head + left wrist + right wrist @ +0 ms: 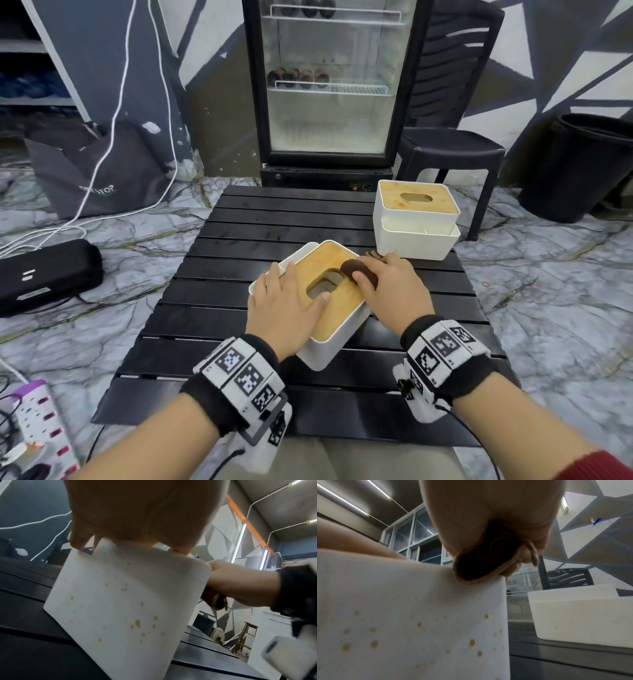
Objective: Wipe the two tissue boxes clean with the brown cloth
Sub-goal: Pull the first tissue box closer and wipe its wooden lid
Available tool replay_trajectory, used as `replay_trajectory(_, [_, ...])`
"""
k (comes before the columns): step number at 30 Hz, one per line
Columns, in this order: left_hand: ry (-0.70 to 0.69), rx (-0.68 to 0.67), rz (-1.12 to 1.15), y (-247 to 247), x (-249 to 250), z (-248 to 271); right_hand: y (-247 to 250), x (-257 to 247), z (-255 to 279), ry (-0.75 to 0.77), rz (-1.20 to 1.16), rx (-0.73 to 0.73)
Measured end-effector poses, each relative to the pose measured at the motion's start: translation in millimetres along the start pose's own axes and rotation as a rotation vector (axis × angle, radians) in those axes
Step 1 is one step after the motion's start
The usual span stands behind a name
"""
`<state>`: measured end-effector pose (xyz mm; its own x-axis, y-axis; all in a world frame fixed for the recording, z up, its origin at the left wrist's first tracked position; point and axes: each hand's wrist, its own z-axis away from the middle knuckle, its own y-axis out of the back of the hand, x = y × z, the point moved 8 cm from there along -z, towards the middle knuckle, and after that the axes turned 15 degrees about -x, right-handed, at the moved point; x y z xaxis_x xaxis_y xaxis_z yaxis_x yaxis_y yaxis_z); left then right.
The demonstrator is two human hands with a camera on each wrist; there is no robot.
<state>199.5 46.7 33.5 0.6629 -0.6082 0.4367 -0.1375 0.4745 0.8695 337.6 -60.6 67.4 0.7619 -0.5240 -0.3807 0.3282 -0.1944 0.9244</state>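
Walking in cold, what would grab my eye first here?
Two hands work on a white tissue box in the middle of the black slatted table: the left hand lies flat on its wooden lid, the right hand rubs a brown cloth there. Yellow spots dot its side; a second box waits behind.

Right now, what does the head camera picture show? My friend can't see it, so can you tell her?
A person's right hand rubs a brown cloth on the wooden lid of a white tissue box, while the left hand lies flat on the lid to steady it. The box sits on a black slatted table; a second tissue box stands behind, before a glass-door fridge.
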Motion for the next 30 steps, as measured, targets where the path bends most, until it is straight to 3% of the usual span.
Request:
replay_trajectory(2, [-0.014, -0.011, 0.036, 1, -3, -4, 0, -6, 9, 0.002, 0.046, -0.054])
replay_trajectory(6, [-0.167, -0.077, 0.112, 17, -10, -19, 4, -11, 28, 0.044, 0.092, -0.187])
replay_trajectory(10, [-0.065, -0.059, 0.099, 25, -26, -25, 9, -16, 37, 0.175, 0.070, -0.274])
replay_trajectory(13, [0.024, -0.097, 0.268, 9, -27, -24, 6, -21, 41, 0.274, 0.064, -0.267])
replay_trajectory(16, [0.042, -0.050, 0.315, 6, -26, -26, 2, -23, 45, 0.325, 0.084, -0.218])
replay_trajectory(23, [-0.150, -0.128, 0.183, 15, -12, -40, -8, -28, 52, 0.429, 0.019, -0.225])
replay_trajectory(30, [-0.199, -0.136, 0.158, 15, -10, -46, 0, -14, 27, 0.388, -0.025, -0.157])
